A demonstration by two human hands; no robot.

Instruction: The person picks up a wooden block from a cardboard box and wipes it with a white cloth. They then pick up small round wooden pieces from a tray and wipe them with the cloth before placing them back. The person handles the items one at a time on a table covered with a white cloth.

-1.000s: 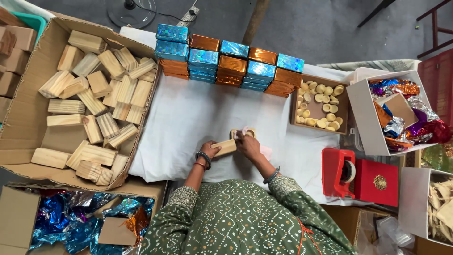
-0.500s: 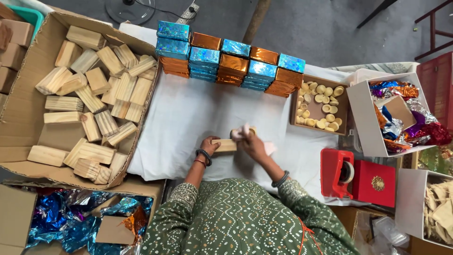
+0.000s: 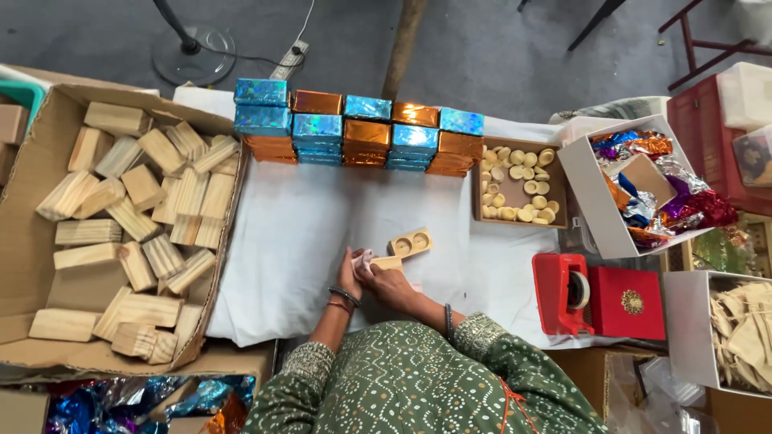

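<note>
My left hand (image 3: pixel 347 275) and my right hand (image 3: pixel 389 284) meet near the front of the white cloth (image 3: pixel 297 233). Between them is a plain wooden block (image 3: pixel 389 262), which my left hand grips at its left end. My right hand presses a small pink rag (image 3: pixel 363 259) against that block. Just beyond my fingers, a second wooden block with two round hollows (image 3: pixel 410 241) lies free on the cloth. Shiny blue and orange wrapped boxes (image 3: pixel 358 133) are stacked in a row along the far edge.
A big cardboard box of raw wooden blocks (image 3: pixel 129 217) fills the left. On the right stand a small tray of pale round cups (image 3: pixel 519 186), a white box of coloured foil (image 3: pixel 651 189), a red tape dispenser (image 3: pixel 563 291) and a red box (image 3: pixel 631 303).
Both hands have drawn back toward my body and to the left. The two-hollow block now lies alone on the cloth. The camera has tilted, so the whole scene sits lower.
</note>
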